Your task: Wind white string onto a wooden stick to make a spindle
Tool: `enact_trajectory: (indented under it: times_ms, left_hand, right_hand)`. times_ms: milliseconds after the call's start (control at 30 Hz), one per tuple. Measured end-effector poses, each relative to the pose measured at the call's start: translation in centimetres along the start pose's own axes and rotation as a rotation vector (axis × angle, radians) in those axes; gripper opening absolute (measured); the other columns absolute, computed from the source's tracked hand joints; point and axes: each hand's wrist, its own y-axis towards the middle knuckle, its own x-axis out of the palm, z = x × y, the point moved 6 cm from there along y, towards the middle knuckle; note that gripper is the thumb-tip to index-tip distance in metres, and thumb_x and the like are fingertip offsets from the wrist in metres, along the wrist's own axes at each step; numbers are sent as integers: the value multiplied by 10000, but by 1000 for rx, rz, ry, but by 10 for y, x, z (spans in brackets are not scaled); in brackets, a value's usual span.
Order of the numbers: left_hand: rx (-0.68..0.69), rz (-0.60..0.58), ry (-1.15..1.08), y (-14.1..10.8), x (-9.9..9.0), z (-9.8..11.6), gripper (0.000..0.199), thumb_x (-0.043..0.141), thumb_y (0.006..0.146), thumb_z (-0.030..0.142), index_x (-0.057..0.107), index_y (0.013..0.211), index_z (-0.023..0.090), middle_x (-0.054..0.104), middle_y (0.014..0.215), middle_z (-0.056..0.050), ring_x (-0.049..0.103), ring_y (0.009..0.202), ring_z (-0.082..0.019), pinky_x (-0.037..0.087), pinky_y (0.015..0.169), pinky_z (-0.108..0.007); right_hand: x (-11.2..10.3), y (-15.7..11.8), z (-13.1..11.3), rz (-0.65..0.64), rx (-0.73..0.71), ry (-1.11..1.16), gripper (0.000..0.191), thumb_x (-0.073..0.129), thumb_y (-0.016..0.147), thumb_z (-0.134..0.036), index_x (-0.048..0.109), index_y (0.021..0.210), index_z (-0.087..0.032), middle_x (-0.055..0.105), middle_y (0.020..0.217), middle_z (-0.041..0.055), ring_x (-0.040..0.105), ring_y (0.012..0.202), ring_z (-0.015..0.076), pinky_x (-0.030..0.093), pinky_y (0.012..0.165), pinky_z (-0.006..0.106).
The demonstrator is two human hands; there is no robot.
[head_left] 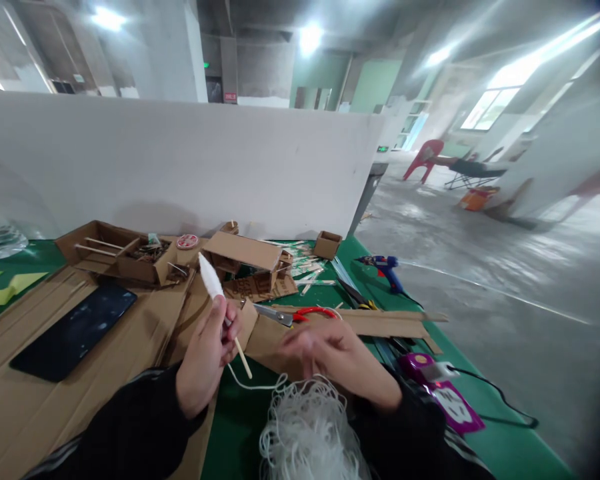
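Messy string (313, 433) sits at six o'clock, left hand (210, 350)'s clamped on a white-tipped stick (210, 277), right hand (337, 350)'s blurry, can't tell its grip.

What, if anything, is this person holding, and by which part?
The left grip holds a thin stick between its pointed white top and bare lower end. The right grip is blurred, so I can't tell.

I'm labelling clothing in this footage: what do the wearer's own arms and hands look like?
Both the left sleeve and the right sleeve are black and long, with thin pale stripes running along them. The left hand and right hand are bare, without gloves; the right one is motion-blurred, so finer details are unclear.
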Motion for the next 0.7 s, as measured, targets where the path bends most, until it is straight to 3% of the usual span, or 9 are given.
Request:
enact_trajectory:
  times_ms: [67, 100, 133, 267, 400, 533, 700]
  left_hand:
    - [67, 7, 127, -2, 0, 1, 471, 459, 876, 637, 429, 717, 194, 381, 559, 82, 209, 401, -37, 181, 365, -136]
    - [105, 15, 203, -4, 0, 1, 488, 439, 879, 646, 445, 707, 190, 401, 572, 69, 251, 422, -47, 212, 384, -147]
    - [141, 30, 285, -7, 0, 1, 500, 418, 885, 650, 468, 704, 187, 416, 585, 55, 296, 452, -60, 249, 409, -159]
    - [217, 29, 535, -21, 6, -2, 489, 365, 920, 616, 574, 785, 194, 477, 646, 17, 450, 600, -131, 387, 552, -224]
    - [174, -87, 568, -23, 13, -8, 478, 317, 952, 562, 622, 974, 195, 592, 818, -37, 553, 725, -191, 464, 683, -296]
    - [231, -74, 687, -15, 9, -3, 406, 400, 945, 503, 672, 937, 202, 622, 801, -43, 570, 783, -222, 435, 777, -309]
    - [240, -65, 781, -13, 7, 4, 384, 421, 944, 475, 668, 795, 223, 534, 607, 9, 465, 577, -178, 329, 560, -268]
  right_hand:
    - [-20, 0, 4, 327, 15, -51, 389, 511, 939, -423, 684, 728, -146, 644, 684, 33, 535, 560, 110, 409, 511, 213]
    - [-20, 0, 6, 388, 34, -49, 357, 529, 933, -417, 668, 740, -151, 620, 675, 23, 526, 579, 111, 407, 526, 215]
    - [-14, 2, 8, 362, 57, -15, 306, 559, 918, -412, 667, 791, -155, 616, 696, 21, 531, 618, 117, 417, 555, 220]
    - [42, 6, 9, -23, 145, 370, 307, 673, 842, -411, 611, 1018, -167, 620, 806, 19, 552, 688, 121, 449, 631, 244]
    - [65, 4, 9, -56, 186, 495, 347, 661, 826, -487, 544, 857, -162, 561, 697, -16, 518, 573, 95, 439, 561, 231]
    - [53, 2, 13, 87, 166, 280, 311, 544, 905, -476, 484, 811, -186, 463, 605, -57, 443, 481, 82, 379, 476, 211]
    - [23, -2, 8, 399, 4, -207, 157, 491, 953, -315, 500, 858, -190, 479, 715, -21, 428, 598, 115, 350, 539, 235]
